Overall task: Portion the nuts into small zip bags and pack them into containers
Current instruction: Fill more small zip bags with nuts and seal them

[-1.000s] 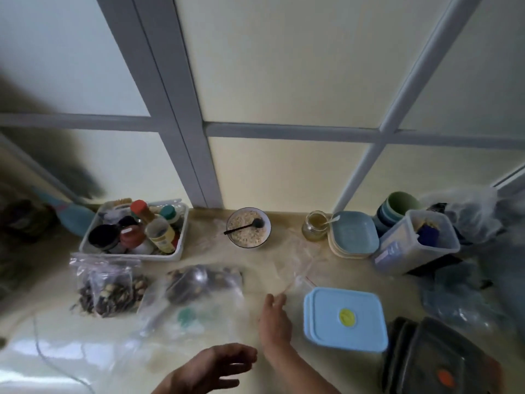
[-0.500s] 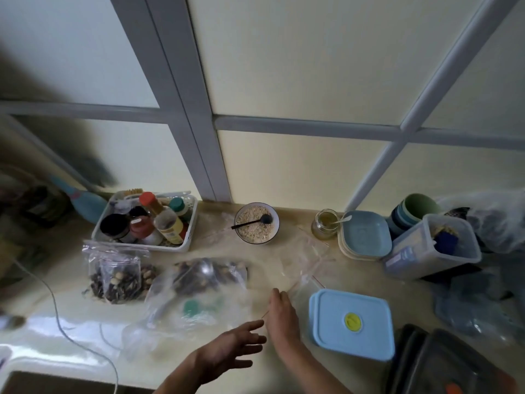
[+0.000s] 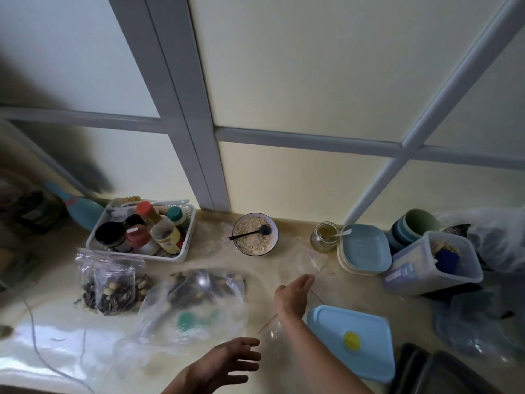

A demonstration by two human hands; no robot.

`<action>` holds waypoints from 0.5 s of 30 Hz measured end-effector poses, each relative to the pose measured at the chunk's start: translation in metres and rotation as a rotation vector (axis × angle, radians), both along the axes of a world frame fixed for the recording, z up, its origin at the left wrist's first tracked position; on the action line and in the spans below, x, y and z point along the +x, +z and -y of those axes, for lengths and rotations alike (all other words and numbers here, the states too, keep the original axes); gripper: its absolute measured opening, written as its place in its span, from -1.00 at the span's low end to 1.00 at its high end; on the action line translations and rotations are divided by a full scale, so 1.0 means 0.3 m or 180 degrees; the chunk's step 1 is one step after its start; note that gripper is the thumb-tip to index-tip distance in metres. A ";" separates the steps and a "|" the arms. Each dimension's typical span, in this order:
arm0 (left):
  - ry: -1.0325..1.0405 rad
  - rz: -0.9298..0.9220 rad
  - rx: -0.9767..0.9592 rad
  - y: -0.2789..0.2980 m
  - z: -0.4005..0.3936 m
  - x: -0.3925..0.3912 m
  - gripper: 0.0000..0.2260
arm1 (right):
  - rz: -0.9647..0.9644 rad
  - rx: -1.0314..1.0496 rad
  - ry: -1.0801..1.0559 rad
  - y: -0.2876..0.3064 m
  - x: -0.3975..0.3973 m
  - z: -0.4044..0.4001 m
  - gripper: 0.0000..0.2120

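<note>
A large clear bag of mixed nuts lies on the counter, a spoon inside it. Left of it stand small zip bags filled with nuts. Empty small zip bags lie flat behind my right hand, whose straight fingers reach to their near edge. Another empty zip bag lies under my right forearm. My left hand hovers open near the counter's front edge, holding nothing. A blue lidded container sits right of my arm.
A white basket of bottles stands at the back left. A bowl of oats with a black spoon, a small jar, stacked blue dishes, a clear tub and dark trays fill the back and right.
My right hand has moved forward from beside the blue container to the empty zip bags. My left hand has moved forward and right. The camera view shifted.
</note>
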State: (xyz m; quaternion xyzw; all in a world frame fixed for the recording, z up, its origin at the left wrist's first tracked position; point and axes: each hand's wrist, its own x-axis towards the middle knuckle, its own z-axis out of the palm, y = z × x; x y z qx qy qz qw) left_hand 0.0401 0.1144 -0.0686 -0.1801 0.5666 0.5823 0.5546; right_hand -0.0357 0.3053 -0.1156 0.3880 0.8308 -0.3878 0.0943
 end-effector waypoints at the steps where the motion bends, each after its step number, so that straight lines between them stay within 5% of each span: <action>1: 0.0015 0.0013 -0.0008 -0.001 0.002 -0.001 -0.50 | -0.0064 0.0150 -0.0026 -0.001 -0.004 0.008 -0.32; 4: 0.0079 0.0090 -0.0047 -0.006 0.009 -0.005 -0.49 | -0.0606 0.0623 0.0467 -0.003 -0.023 0.052 -0.61; 7: 0.0177 0.0142 -0.0126 -0.011 0.022 -0.011 -0.56 | -0.0813 0.0322 0.1287 -0.024 -0.086 0.122 -0.87; 10: 0.0266 0.0099 -0.0271 -0.023 0.053 -0.019 -0.69 | -0.0496 -0.0132 0.2166 -0.053 -0.153 0.208 -0.76; 15: 0.0362 -0.0055 -0.0325 -0.035 0.166 -0.032 -0.72 | 0.0103 0.0211 0.3132 -0.072 -0.261 0.321 -0.52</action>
